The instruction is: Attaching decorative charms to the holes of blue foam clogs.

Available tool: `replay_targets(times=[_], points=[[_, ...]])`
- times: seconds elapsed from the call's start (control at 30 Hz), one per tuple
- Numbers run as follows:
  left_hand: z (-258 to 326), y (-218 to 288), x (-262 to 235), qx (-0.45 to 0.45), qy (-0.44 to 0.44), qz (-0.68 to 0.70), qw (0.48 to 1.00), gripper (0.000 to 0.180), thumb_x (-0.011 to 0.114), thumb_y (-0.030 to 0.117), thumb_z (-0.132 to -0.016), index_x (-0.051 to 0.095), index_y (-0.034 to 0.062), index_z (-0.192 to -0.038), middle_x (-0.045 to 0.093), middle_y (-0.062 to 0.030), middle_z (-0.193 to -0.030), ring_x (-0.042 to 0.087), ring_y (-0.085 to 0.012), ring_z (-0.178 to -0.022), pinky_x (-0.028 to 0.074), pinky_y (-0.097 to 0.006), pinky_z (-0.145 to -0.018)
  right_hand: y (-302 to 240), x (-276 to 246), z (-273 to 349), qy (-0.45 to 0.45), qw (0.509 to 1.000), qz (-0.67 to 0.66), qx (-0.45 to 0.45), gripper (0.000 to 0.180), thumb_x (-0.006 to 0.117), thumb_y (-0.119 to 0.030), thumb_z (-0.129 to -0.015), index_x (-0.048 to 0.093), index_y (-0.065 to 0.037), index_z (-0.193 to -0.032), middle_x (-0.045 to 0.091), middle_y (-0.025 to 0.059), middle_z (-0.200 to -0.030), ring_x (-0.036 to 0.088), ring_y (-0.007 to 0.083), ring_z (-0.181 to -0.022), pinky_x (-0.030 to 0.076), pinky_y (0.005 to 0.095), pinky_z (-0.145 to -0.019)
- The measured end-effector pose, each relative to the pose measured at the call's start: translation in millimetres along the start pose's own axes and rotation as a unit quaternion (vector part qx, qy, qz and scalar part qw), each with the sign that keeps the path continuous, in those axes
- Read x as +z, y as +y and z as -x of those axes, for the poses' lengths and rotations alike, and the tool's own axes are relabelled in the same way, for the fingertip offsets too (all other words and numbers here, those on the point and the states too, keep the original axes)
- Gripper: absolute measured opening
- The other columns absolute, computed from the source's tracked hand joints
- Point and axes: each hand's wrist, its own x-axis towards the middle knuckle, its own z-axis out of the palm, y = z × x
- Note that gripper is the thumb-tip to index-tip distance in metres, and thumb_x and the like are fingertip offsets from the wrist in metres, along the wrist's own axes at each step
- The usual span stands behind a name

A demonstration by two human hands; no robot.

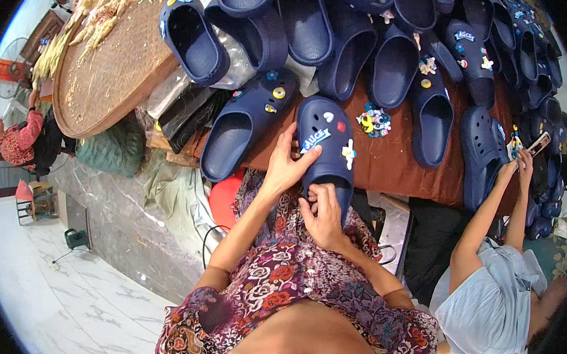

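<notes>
While L hand (289, 169) clasps the clog (327, 135) across the desk's (435, 184) near edge, prob. to steady it, R hand (325, 221) curls its fingers (325, 198) at the opening, exact grip unclear; charm pile (374, 121) just beside, prob. for easy reach.

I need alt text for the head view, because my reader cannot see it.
A person's left hand grips a navy clog decorated with charms, while the right hand is at its opening. More navy clogs crowd a brown cloth, with a round woven tray at left; another person is at right.
</notes>
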Motion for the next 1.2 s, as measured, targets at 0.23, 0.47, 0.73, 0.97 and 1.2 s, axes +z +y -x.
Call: replay_targets(times=[0.23, 0.47, 0.73, 0.97, 1.2], points=[[-6.3, -13.8, -4.1, -0.016, 0.006, 0.065, 0.998, 0.076, 0.077, 0.033, -0.087, 0.045, -0.0038, -0.145, 0.058, -0.0239, -0.128, 0.061, -0.0265, -0.111, 0.053, -0.037, -0.09, -22.9, -50.9, -27.3, 0.077, 0.996, -0.007, -0.05, 0.014, 0.069, 0.001, -0.089, 0.069, -0.001, -0.103, 0.064, 0.0105, -0.092, 0.063, 0.0146, -0.068, 0.05, 0.0265, -0.057], [-5.2, 29.8, -5.2, 0.07, 0.057, -0.047, 0.995, 0.072, 0.079, 0.03, -0.083, 0.049, -0.0018, -0.141, 0.059, -0.0201, -0.115, 0.06, -0.0295, -0.106, 0.052, -0.04, -0.087, 42.9, -69.5, -100.5, 0.103, 0.994, -0.039, 0.017, 0.031, 0.065, -0.011, -0.096, 0.06, -0.001, -0.125, 0.059, 0.013, -0.111, 0.064, 0.0203, -0.095, 0.053, 0.0292, -0.076], [-11.4, 49.4, -3.2, 0.115, 0.086, -0.137, 0.98, 0.056, 0.082, 0.021, -0.079, 0.061, 0.0043, -0.128, 0.058, -0.006, -0.086, 0.057, -0.0146, -0.071, 0.047, -0.03, -0.062, 62.3, -62.9, -140.1, -0.007, 1.0, -0.004, 0.024, 0.052, 0.072, -0.03, -0.093, 0.056, -0.003, -0.134, 0.059, 0.0146, -0.119, 0.059, 0.0247, -0.11, 0.049, 0.0359, -0.091], [-13.6, 48.3, -3.2, 0.081, 0.098, -0.128, 0.984, 0.048, 0.081, 0.017, -0.08, 0.063, 0.0043, -0.123, 0.052, -0.0007, -0.069, 0.048, -0.0093, -0.055, 0.041, -0.025, -0.053, 69.1, -55.7, -132.7, 0.012, 0.999, -0.049, 0.02, 0.054, 0.071, -0.029, -0.093, 0.053, -0.002, -0.136, 0.059, 0.015, -0.119, 0.058, 0.0241, -0.11, 0.048, 0.0353, -0.092], [2.2, 31.4, -9.8, -0.009, 0.037, 0.053, 0.998, 0.041, 0.073, 0.016, -0.091, 0.06, 0.0045, -0.128, 0.059, 0.0006, -0.079, 0.053, -0.0069, -0.066, 0.044, -0.025, -0.058, 68.3, -71.3, -121.9, -0.026, 0.969, -0.199, 0.142, 0.043, 0.058, -0.019, -0.102, 0.052, 0.001, -0.139, 0.06, 0.014, -0.122, 0.057, 0.0227, -0.119, 0.042, 0.0339, -0.103]])
